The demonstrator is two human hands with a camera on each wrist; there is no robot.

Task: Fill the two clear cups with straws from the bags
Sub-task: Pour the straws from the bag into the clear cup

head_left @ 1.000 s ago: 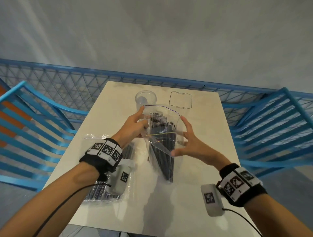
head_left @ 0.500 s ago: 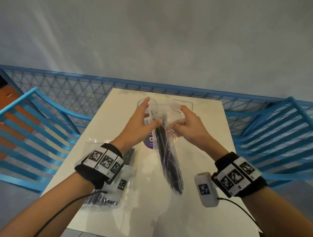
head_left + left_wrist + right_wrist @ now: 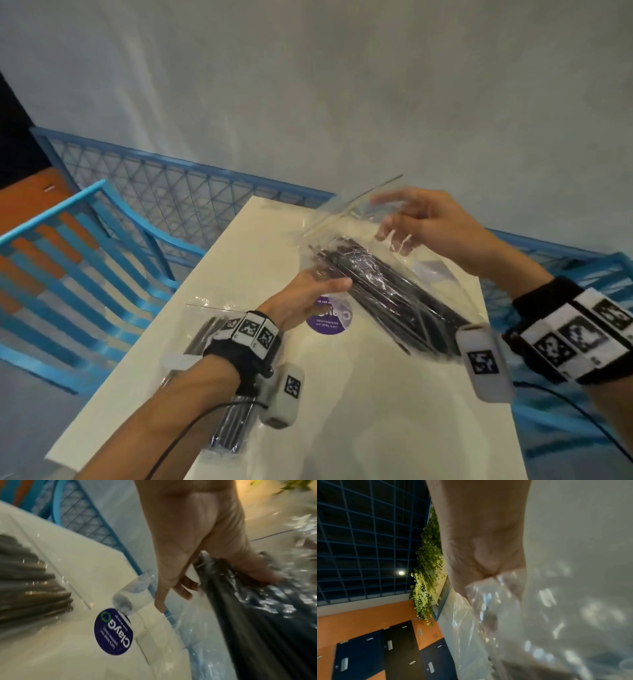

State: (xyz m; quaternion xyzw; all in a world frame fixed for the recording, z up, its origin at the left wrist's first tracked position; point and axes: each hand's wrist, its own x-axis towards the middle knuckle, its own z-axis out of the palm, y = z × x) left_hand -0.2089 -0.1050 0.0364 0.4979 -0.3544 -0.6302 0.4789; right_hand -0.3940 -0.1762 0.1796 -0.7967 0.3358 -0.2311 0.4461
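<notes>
Left hand (image 3: 301, 294) grip clamps straws (image 3: 383, 291) through slippery, limp bag (image 3: 359, 240) above bench (image 3: 376, 411); right hand (image 3: 421, 222) pinches mouth film; judge bundle stiff, light, best held mid-length.

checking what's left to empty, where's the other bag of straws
In the head view the second bag lies flat on the table, at its left edge, partly under the left hand's wrist.

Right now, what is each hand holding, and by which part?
Both hold the clear bag of black straws. The left hand grips the straw bundle through the plastic near its upper end; the right hand holds the bag's open mouth.
</notes>
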